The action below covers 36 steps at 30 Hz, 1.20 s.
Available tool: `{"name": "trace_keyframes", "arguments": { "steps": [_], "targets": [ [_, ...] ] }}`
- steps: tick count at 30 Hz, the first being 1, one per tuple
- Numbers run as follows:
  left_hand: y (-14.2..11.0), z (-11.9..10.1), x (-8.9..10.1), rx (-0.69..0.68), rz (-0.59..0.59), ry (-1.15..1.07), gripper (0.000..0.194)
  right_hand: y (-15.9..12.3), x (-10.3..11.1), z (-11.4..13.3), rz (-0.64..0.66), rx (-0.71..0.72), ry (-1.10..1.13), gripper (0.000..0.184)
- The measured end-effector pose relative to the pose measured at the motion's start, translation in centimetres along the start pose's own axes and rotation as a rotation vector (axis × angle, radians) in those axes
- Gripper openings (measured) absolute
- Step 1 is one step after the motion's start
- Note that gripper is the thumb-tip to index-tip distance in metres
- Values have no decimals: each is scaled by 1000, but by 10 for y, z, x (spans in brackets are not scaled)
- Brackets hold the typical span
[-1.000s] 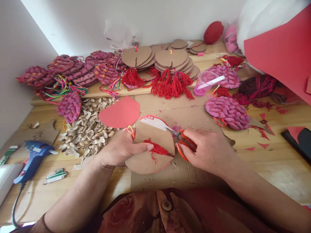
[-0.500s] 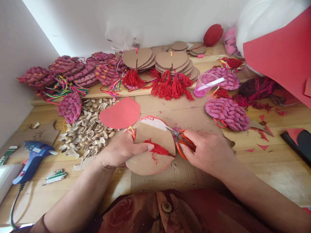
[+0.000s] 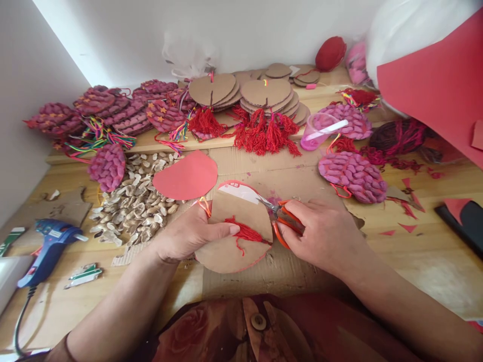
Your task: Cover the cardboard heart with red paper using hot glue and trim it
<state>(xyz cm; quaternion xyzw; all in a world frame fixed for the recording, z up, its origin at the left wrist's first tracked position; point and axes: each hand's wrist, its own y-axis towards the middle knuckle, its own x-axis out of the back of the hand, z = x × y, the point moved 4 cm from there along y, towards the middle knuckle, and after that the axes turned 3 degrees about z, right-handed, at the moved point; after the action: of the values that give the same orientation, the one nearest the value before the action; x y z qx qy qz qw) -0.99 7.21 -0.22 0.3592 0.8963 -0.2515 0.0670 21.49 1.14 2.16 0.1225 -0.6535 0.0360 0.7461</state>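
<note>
My left hand (image 3: 192, 234) grips a rounded cardboard piece (image 3: 241, 206) from its left side, thumb on top. A red yarn tassel (image 3: 247, 232) lies across the cardboard under my thumb tip. Red paper shows along the cardboard's edge, and a white printed strip (image 3: 239, 191) sits at its upper part. In my right hand (image 3: 317, 231) are orange-handled scissors (image 3: 289, 221), fingers through the loops. Their blades meet the upper right edge of the cardboard piece and its red paper. A red paper shape (image 3: 185, 175) lies just beyond my left hand.
Peanut shells (image 3: 138, 206) are heaped at left, with a blue glue gun (image 3: 49, 246) nearer me. Stacked cardboard discs (image 3: 266, 93) with red tassels stand at the back. Right of centre are a pink plastic cup (image 3: 315, 133) and a pink peanut-like decorated piece (image 3: 352, 176); red scraps (image 3: 407, 228) lie beyond.
The scissor blades look slightly more closed along the upper right edge. Both hands and the cardboard piece hold almost the same place; the view has shifted a little.
</note>
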Motion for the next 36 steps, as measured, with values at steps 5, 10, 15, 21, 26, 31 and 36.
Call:
{"name": "trace_keyframes", "arguments": {
  "steps": [5, 10, 15, 21, 26, 31, 36],
  "targets": [
    [0, 0, -1, 14, 14, -11, 47, 1, -1, 0, 24, 16, 0, 19],
    [0, 1, 0, -1, 15, -3, 47, 1, -2, 0, 38, 29, -9, 18],
    [0, 4, 2, 3, 7, 14, 44, -1, -2, -3, 16, 7, -42, 16],
    [-1, 3, 3, -3, -38, 33, 50, 4, -6, -13, 73, -96, 207, 22],
    [1, 2, 4, -10, -77, 29, 55, 6, -7, -11, 139, -105, 381, 36],
    [0, 2, 7, -3, -55, 6, 46, 5, -3, -8, 80, -11, 274, 22],
    [-1, 1, 10, 58, 27, -8, 40, 6, 4, -5, 16, 98, 162, 17]
  ]
}}
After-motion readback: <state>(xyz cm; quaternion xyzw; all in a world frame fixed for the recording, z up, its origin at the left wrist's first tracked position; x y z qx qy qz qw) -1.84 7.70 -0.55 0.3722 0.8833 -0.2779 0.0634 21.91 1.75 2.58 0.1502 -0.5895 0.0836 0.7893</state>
